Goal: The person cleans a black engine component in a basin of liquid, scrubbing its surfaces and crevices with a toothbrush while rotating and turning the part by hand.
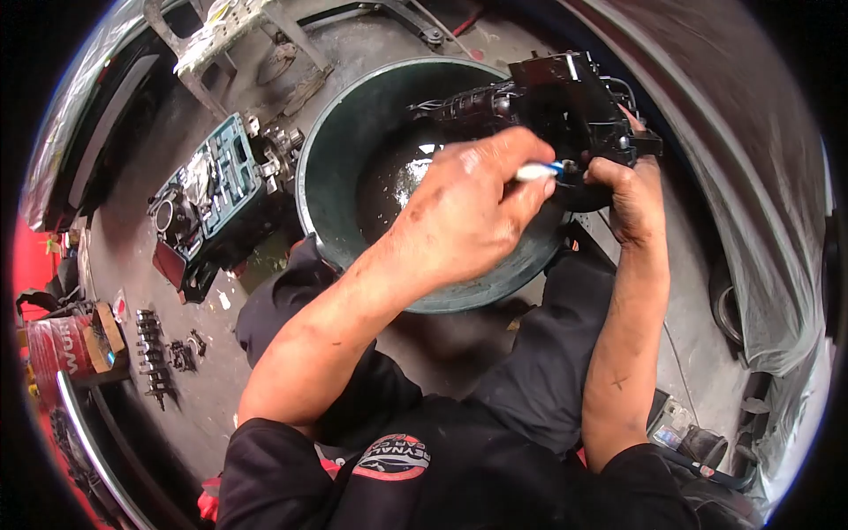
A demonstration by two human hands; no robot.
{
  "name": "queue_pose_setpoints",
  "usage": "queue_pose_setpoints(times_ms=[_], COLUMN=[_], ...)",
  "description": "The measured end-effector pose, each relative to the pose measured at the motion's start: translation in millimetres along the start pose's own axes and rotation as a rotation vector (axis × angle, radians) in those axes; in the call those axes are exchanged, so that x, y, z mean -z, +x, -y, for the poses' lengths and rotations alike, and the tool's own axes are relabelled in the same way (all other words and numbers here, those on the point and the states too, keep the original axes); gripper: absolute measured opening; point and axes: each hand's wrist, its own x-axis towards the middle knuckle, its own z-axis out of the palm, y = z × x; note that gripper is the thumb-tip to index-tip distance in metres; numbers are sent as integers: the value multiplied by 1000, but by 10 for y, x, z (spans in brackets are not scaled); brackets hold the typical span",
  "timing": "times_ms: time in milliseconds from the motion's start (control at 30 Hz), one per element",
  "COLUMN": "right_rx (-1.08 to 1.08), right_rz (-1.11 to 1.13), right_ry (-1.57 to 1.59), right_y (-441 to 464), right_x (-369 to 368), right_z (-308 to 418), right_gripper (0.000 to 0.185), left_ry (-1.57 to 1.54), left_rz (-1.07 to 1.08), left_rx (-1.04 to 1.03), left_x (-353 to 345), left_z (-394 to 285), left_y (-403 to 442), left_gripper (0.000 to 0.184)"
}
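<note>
My left hand (473, 208) is closed around a slim white-and-blue brush, which looks like a toothbrush (537, 170). The brush's blue end points at a wet, shiny black engine part (561, 102), and its tip is hidden against it. Gripping the lower right side of that part is my right hand (632, 196), its thumb in front and some fingers out of sight behind. The part is held tilted over the right rim of a large dark green tub (340, 110). Dark liquid (402, 185) glints inside the tub.
A teal tool case (231, 159) and metal parts (281, 150) lie left of the tub. Farther left, a crankshaft (152, 358) rests on the floor near a red box (60, 346). A pale plastic chair (221, 40) stands behind. Plastic sheeting (733, 177) hangs on the right.
</note>
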Motion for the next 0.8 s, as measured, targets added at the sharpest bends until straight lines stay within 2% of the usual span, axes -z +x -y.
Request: queue_pose_setpoints(times_ms=[33,133,200,267,367,467,600,633,733,800], right_rx=[7,23,12,6,39,14,23,29,24,-5], right_rz=[7,4,18,48,37,12,48,45,33,-3], right_ry=[-50,-28,-45,-67,-43,-62,-39,24,-61,-24], right_y=[-6,-11,-17,-29,-16,-25,-4,-16,-6,-40], right_x=[-16,-53,-67,-98,-47,-48,-81,-93,-39,-47], right_z=[36,40,50,85,18,33,11,-13,2,27], right_gripper=[78,77,78,79,79,81,80,80,81,82], left_ry=[31,218,404,390,274,201,212,168,158,204], left_rz=[-56,-209,-161,-32,-3,-5,-47,-74,-48,-118], left_rx=[0,-233,-364,-279,-309,-247,-109,-143,-278,-287], left_x=[22,-92,-322,-566,-495,-241,-541,-524,-455,-493], left_z=[3,188,475,716,536,278,597,537,289,391], left_y=[11,84,179,322,294,57,262,250,93,149], left_gripper=[18,15,19,18,17,16,16,17,18,19])
